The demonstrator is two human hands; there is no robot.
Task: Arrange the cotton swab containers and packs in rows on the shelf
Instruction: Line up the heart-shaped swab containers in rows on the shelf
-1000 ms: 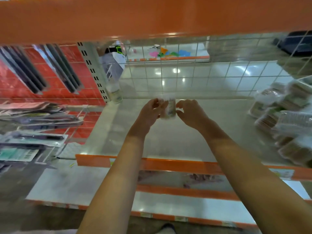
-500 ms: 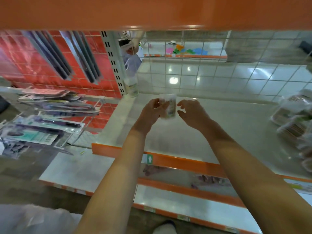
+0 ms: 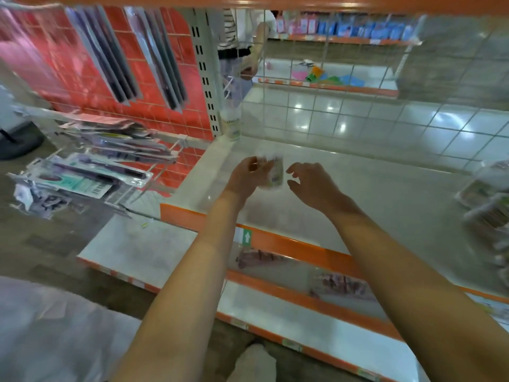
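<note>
Cotton swab container (image 3: pixel 274 172), a small clear cylinder with a printed label, sits blurred in the head view, held upright above the pale shelf (image 3: pixel 358 194). The left hand (image 3: pixel 246 176) grips it from the left side, fingers curled round its wall. The right hand (image 3: pixel 312 183) hovers just to the right of it, fingers loosely curled and spread, not touching the container and holding nothing. Whether the container's base touches the shelf cannot be told.

A second container (image 3: pixel 232 125) of the same kind stands upright in the shelf's back left corner, against the slotted upright post (image 3: pixel 205 67). At the right edge of the shelf lies a loose heap of flat swab packs (image 3: pixel 484 205), well apart from both hands. An orange front strip (image 3: pixel 289 246) edges the shelf. To the left, packaged goods (image 3: pixel 82 177) hang on hooks before a red grid panel (image 3: pixel 165 106).
</note>
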